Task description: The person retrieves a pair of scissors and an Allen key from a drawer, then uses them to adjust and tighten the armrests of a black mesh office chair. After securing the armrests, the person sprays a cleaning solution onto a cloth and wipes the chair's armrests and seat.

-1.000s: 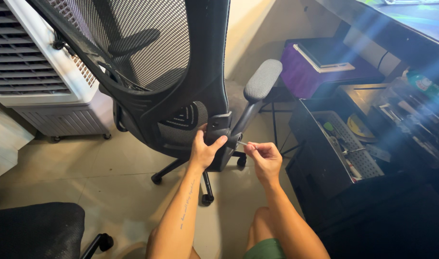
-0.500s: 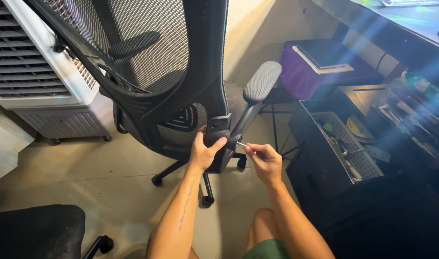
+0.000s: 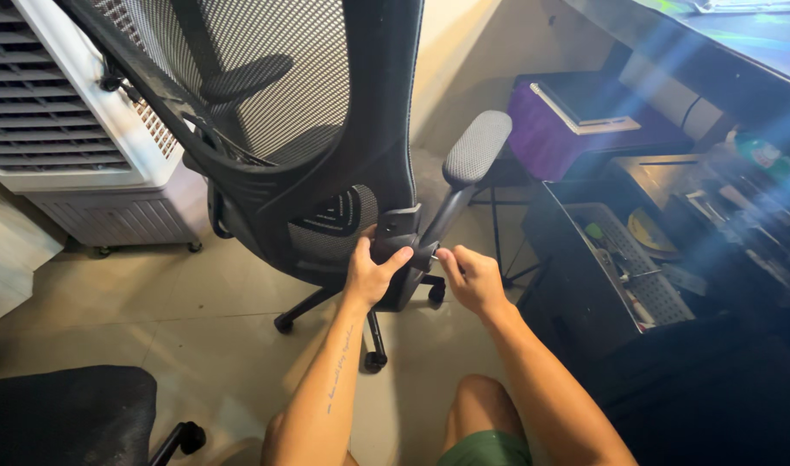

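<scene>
— Where's the chair?
— Mesh office chair (image 3: 266, 129) stands on the floor (image 3: 128, 319). My left hand (image 3: 371, 274) grips its armrest bracket (image 3: 401, 235).
— Right hand?
— My right hand (image 3: 473, 278) is pinched on a small tool at the armrest post (image 3: 442, 216).

the floor (image 3: 153, 328) is pale tile. a black chair (image 3: 326, 173) stands on it on wheels, near a white cooler (image 3: 76, 129).

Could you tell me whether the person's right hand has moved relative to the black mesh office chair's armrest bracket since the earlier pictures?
Yes. The right hand has moved left, closing in on the black armrest bracket, which the left hand grips.
</scene>
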